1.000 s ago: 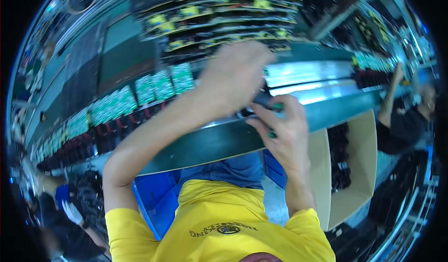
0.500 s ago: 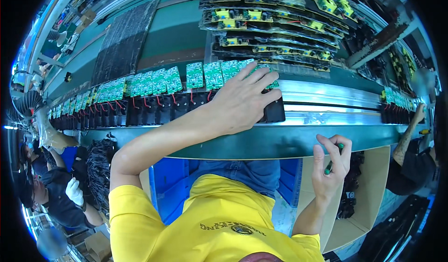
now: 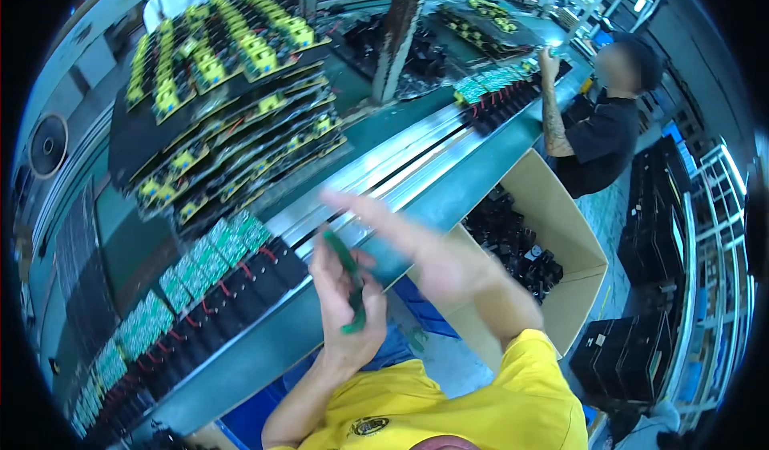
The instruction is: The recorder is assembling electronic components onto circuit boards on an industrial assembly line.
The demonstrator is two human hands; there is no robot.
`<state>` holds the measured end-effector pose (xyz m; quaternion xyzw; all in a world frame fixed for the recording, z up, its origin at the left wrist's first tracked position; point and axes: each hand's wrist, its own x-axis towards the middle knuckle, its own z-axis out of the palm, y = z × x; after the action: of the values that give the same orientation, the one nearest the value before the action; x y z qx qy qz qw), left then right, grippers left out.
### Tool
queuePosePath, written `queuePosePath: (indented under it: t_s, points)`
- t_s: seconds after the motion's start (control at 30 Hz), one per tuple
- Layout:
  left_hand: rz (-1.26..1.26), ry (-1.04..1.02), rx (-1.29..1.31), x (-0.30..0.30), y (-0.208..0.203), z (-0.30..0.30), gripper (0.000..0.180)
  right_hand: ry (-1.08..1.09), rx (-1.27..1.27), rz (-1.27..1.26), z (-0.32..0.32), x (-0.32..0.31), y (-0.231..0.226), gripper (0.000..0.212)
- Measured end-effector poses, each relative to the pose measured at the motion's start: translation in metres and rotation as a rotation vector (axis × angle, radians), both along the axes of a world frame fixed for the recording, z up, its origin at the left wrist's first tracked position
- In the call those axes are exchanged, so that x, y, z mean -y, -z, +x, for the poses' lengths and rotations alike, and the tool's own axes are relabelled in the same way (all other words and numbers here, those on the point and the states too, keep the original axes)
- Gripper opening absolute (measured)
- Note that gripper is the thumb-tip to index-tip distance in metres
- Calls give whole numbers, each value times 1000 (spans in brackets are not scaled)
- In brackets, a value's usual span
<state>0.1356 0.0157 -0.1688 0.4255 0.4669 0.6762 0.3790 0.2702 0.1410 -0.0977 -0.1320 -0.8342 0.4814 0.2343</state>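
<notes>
My left hand is raised over the near edge of the bench, its fingers curled around a slim green hand tool. Motion blurs the tool, so its exact kind is unclear. Just to the right, my right hand is smeared by movement; its fingers look stretched out toward the metal rail, with nothing visible in them. Left of both hands runs a row of black plastic housings with green circuit boards along their far side. Short red wires join the boards and housings.
Stacked black trays of yellow-topped circuit boards stand beyond the row. A rusty post rises behind the rail. At right, a cardboard box holds black parts. A co-worker works at another row farther along.
The view has swung to the right. My left hand has left the boards and now holds the green tool, which was in my right hand. My right hand has moved over the bench.
</notes>
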Motion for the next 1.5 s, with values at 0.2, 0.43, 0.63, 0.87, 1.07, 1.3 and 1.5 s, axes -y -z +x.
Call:
queuePosePath:
  t_s: [0.2,0.43,0.63,0.87,1.07,1.3,1.5]
  points:
    - [-55,327,-186,26,53,-8,81,1343,246,560,135,-283,40,59]
    - [-280,505,-267,19,67,-11,72,1545,948,381,276,-429,88,79]
    - [-386,603,-192,10,45,-21,72,1633,929,509,305,-464,109,78]
    - [-347,593,-126,10,46,-21,69,1528,1041,545,280,-428,108,73]
    - [-347,562,-181,8,45,-25,69,1280,874,580,223,-337,102,58]
    - [-247,570,-282,12,65,-23,74,1044,644,541,131,-201,78,42]
    - [-220,574,-327,11,62,-19,72,780,492,486,88,-132,58,35]
